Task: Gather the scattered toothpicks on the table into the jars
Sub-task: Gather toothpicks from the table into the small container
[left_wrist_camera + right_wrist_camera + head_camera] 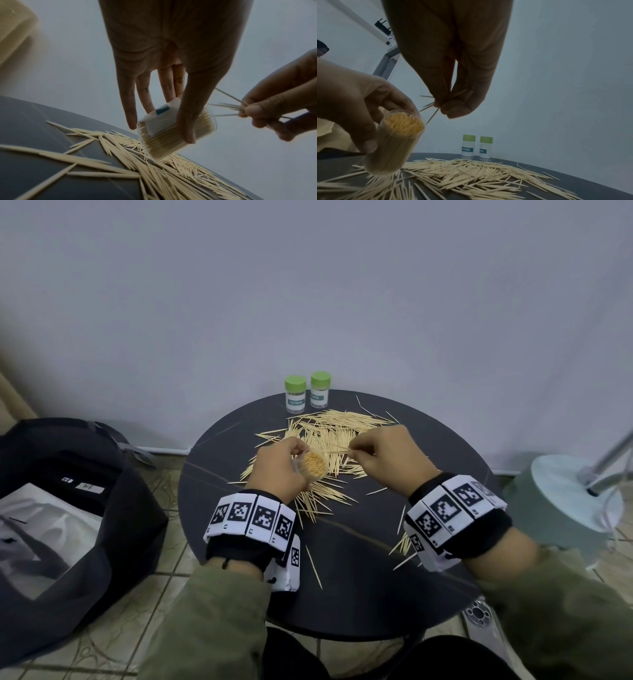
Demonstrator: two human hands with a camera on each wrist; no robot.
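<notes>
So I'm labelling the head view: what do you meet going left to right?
Dark bag → left hand gripping the open jar → right hand pinching toothpicks → pale green lamp base.

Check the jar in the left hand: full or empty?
Nearly full. The open jar in the left hand shows toothpick tips packed across its mouth.

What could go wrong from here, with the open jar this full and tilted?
1. The open jar in the left hand looks packed nearly full; the splayed toothpicks pinched in the right hand may jam at the mouth and drop.
2. The jar is tilted over the loose pile; more tilt could spill its contents.
3. A sweeping sleeve could knock the two capped jars or push strays off the table.
</notes>
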